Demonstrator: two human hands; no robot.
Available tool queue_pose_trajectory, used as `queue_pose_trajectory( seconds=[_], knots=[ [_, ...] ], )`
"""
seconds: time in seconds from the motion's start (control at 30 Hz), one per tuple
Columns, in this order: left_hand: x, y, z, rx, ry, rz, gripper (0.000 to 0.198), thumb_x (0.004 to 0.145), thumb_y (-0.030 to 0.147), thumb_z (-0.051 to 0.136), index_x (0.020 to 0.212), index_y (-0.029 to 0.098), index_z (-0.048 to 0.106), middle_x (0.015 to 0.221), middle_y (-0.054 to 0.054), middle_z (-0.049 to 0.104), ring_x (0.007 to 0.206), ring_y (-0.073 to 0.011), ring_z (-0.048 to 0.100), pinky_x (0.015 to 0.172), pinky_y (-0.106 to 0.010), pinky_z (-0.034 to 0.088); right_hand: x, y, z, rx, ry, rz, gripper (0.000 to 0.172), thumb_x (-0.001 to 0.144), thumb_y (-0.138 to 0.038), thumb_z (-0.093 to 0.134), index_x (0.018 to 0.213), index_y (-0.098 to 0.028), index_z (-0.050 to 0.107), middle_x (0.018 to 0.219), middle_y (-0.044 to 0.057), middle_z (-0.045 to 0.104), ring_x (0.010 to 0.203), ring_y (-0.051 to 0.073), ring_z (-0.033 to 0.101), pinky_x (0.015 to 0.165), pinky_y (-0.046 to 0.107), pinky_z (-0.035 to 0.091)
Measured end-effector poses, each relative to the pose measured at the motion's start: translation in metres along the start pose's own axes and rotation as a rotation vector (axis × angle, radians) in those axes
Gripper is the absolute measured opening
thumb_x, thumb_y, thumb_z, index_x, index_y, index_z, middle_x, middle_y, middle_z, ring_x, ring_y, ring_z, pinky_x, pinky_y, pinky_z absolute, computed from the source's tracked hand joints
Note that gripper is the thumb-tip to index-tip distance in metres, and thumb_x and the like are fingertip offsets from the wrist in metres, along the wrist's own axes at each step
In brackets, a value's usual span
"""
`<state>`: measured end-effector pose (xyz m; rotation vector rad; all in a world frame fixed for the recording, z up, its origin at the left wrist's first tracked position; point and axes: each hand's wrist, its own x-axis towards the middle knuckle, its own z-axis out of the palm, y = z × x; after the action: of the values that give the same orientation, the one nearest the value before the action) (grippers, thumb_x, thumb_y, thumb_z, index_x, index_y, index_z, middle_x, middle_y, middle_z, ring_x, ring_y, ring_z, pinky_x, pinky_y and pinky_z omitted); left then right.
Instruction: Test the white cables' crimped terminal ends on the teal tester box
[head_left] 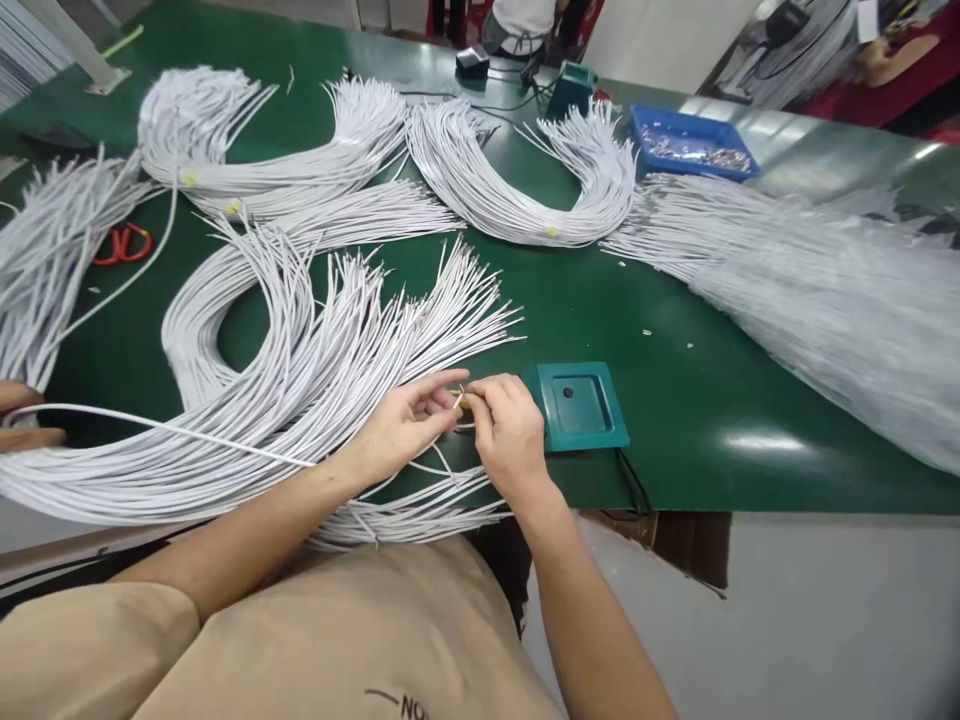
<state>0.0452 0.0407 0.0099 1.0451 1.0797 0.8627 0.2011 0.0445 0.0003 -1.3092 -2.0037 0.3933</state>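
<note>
My left hand (409, 425) is closed near the table's front edge, pinching the end of a white wire (458, 400). Close against it, my right hand (511, 432) pinches a small yellow piece (466, 395) at the wire's tip; its exact kind is too small to tell. Under and beside my left forearm lies a large curved bundle of white wires (247, 430), its loose ends fanned toward the middle of the table. Just right of my right hand sits a green square device (585, 405) with a recessed top and a black round spot.
Tied white wire bundles (517, 200) lie farther back, and a wide heap of wires (810, 290) covers the right. A blue tray (694, 145) holds small metal parts. Red-handled scissors (124, 245) lie left. Another person's hand (26, 415) shows at the left edge.
</note>
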Motion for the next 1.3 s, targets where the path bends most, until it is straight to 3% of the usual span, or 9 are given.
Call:
queue_pose_trajectory(
  seconds=[0.27, 0.4, 0.53, 0.73, 1.17, 1.23, 1.3],
  knots=[
    [-0.005, -0.001, 0.001, -0.115, 0.027, -0.143, 0.034, 0.073, 0.022, 0.07, 0.105, 0.014, 0.062, 0.079, 0.001, 0.061, 0.066, -0.0091, 0.061, 0.068, -0.024, 0.05, -0.01, -0.008, -0.008, -0.425, -0.093, -0.127, 0.019, 0.093, -0.019, 0.045, 0.085, -0.017, 0.062, 0.08, 0.007, 0.064, 0.078, 0.022, 0.052, 0.074, 0.037, 0.036],
    [-0.003, -0.008, -0.004, -0.081, 0.076, -0.131, 0.035, 0.072, 0.021, 0.071, 0.104, 0.014, 0.059, 0.075, 0.003, 0.058, 0.064, -0.0091, 0.062, 0.067, -0.023, 0.049, -0.004, -0.003, -0.019, -0.529, -0.143, -0.078, 0.016, 0.091, -0.016, 0.047, 0.091, -0.015, 0.062, 0.095, 0.009, 0.066, 0.089, 0.025, 0.052, 0.085, 0.039, 0.036],
    [-0.002, -0.015, -0.009, -0.01, 0.121, -0.102, 0.036, 0.07, 0.021, 0.071, 0.104, 0.014, 0.059, 0.074, 0.003, 0.059, 0.067, -0.0089, 0.061, 0.064, -0.02, 0.046, 0.012, 0.008, -0.026, -0.517, -0.306, -0.125, 0.015, 0.089, -0.012, 0.048, 0.09, -0.016, 0.062, 0.09, 0.007, 0.068, 0.09, 0.023, 0.054, 0.096, 0.039, 0.033],
    [0.001, -0.022, -0.012, 0.058, 0.147, -0.078, 0.037, 0.071, 0.023, 0.07, 0.105, 0.013, 0.059, 0.074, 0.001, 0.061, 0.068, -0.0102, 0.059, 0.064, -0.022, 0.047, 0.026, 0.01, -0.032, -0.44, -0.466, -0.145, 0.015, 0.086, -0.01, 0.05, 0.079, -0.018, 0.06, 0.085, 0.005, 0.068, 0.092, 0.021, 0.057, 0.098, 0.037, 0.033],
    [0.003, -0.032, -0.012, 0.419, 0.214, -0.019, 0.032, 0.076, 0.023, 0.062, 0.107, 0.016, 0.064, 0.079, -0.002, 0.067, 0.072, -0.013, 0.064, 0.069, -0.025, 0.051, 0.028, 0.016, -0.026, -0.478, -0.471, -0.12, 0.017, 0.085, -0.007, 0.048, 0.083, -0.018, 0.06, 0.07, 0.004, 0.063, 0.077, 0.019, 0.057, 0.101, 0.036, 0.035],
    [0.004, -0.032, -0.011, 0.425, 0.212, -0.014, 0.031, 0.076, 0.023, 0.062, 0.107, 0.016, 0.065, 0.079, -0.002, 0.067, 0.072, -0.0129, 0.064, 0.069, -0.025, 0.052, 0.027, 0.014, -0.028, -0.456, -0.483, -0.121, 0.015, 0.086, -0.008, 0.049, 0.084, -0.018, 0.061, 0.073, 0.004, 0.065, 0.083, 0.02, 0.058, 0.104, 0.038, 0.033],
    [0.004, -0.033, -0.011, 0.417, 0.212, -0.012, 0.032, 0.076, 0.023, 0.062, 0.107, 0.016, 0.065, 0.079, -0.002, 0.067, 0.072, -0.0131, 0.064, 0.07, -0.025, 0.052, 0.025, 0.012, -0.031, -0.409, -0.445, -0.122, 0.011, 0.087, -0.013, 0.052, 0.091, -0.018, 0.062, 0.09, 0.007, 0.07, 0.1, 0.023, 0.058, 0.108, 0.041, 0.029]
  ],
)
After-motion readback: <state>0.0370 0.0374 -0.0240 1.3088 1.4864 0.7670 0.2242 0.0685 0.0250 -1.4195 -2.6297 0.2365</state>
